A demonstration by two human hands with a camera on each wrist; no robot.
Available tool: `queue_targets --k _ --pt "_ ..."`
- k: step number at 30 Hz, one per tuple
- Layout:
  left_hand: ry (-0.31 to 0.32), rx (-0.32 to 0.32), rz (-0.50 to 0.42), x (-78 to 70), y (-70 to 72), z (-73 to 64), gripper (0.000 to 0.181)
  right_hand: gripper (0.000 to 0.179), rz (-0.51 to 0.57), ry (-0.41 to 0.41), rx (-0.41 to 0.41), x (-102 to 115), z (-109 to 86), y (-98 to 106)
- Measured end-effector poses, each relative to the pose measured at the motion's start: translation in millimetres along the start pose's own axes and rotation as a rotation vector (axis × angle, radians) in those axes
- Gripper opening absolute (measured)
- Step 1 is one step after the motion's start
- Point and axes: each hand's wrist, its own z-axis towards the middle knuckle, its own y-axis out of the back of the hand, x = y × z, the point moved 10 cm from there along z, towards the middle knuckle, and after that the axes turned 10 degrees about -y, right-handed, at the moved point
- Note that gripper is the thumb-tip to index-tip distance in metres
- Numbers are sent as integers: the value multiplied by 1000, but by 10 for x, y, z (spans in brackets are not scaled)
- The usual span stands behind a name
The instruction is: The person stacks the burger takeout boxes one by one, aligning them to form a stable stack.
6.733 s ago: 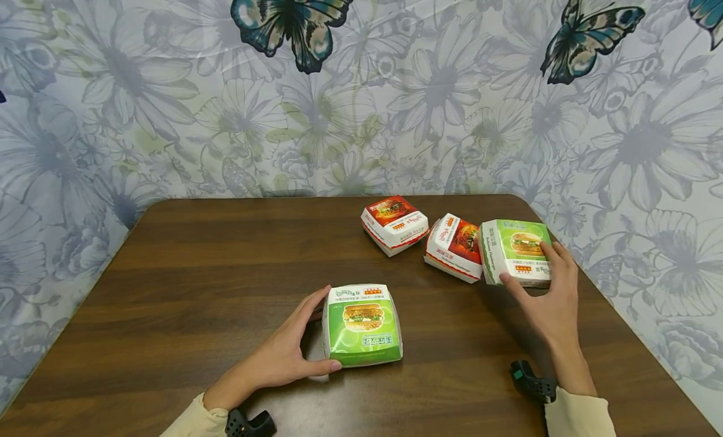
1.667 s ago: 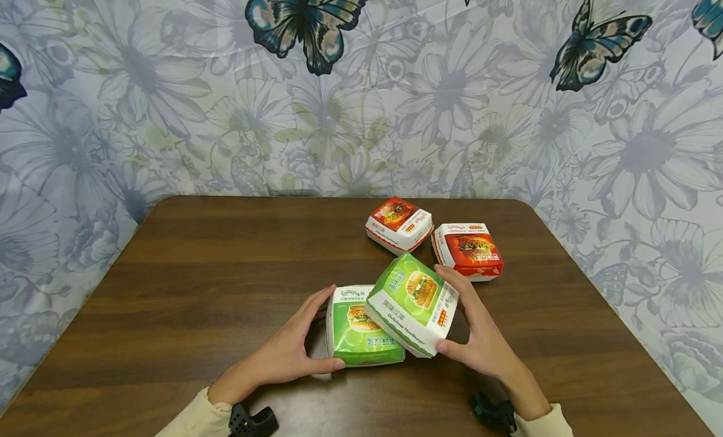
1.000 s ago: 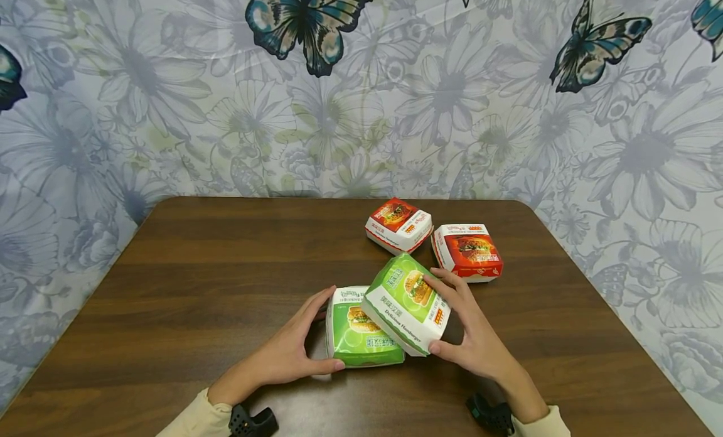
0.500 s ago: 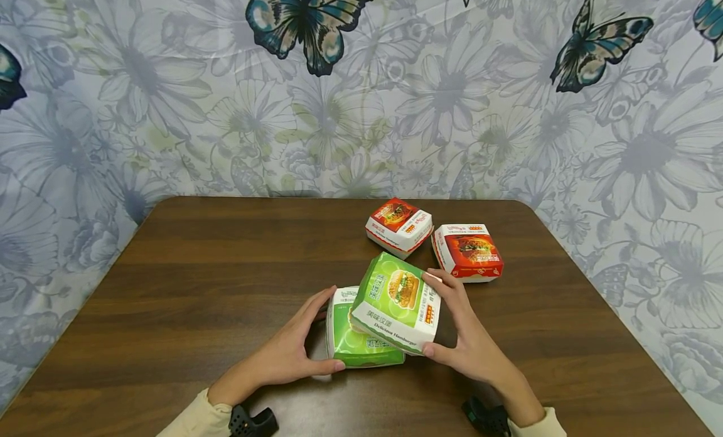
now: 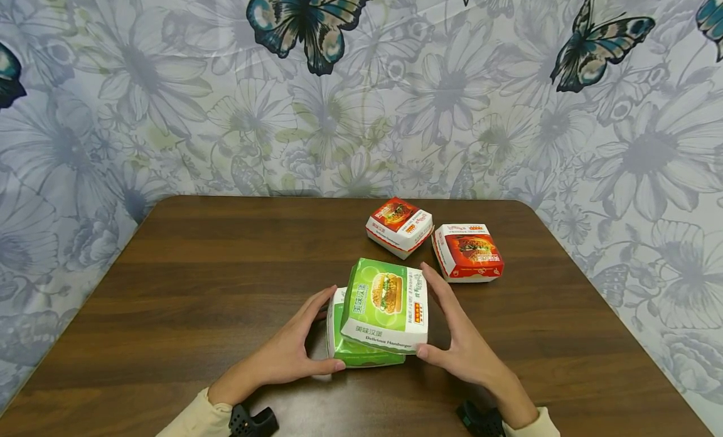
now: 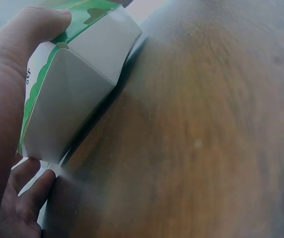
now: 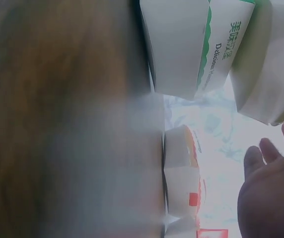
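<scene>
A green-and-white hamburger box lies on top of a second green hamburger box, shifted a little to the right and toward the back. Between thumb and fingers, my left hand holds the lower box by its left side, which the left wrist view shows close up on the table. My right hand spans the right side of the upper box, thumb at the near corner and a finger at the far one. In the right wrist view the upper box sits above the lower box. Much of the lower box's top is covered.
Two red-and-white hamburger boxes stand behind: one red box toward the back, another red box to its right. The brown wooden table ends at a flowered, butterfly-printed backdrop.
The right hand has brought the upper green box over from the right side onto the lower one. In the last second it slid left and turned straighter. The left hand has barely moved.
</scene>
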Motion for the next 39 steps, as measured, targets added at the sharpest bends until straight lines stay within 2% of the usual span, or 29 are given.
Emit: queue_targets --k 3,8,27,39 --pt "-3 1 -5 -4 0 -1 115 111 -24 5 10 18 3 -29" --pt "-6 2 -6 -12 2 -1 115 113 -1 15 44 36 1 -91" --pt "15 7 -20 -4 -3 4 114 104 3 16 100 71 -3 -207" --pt "17 -4 33 5 9 -6 113 100 48 -14 149 79 18 -299"
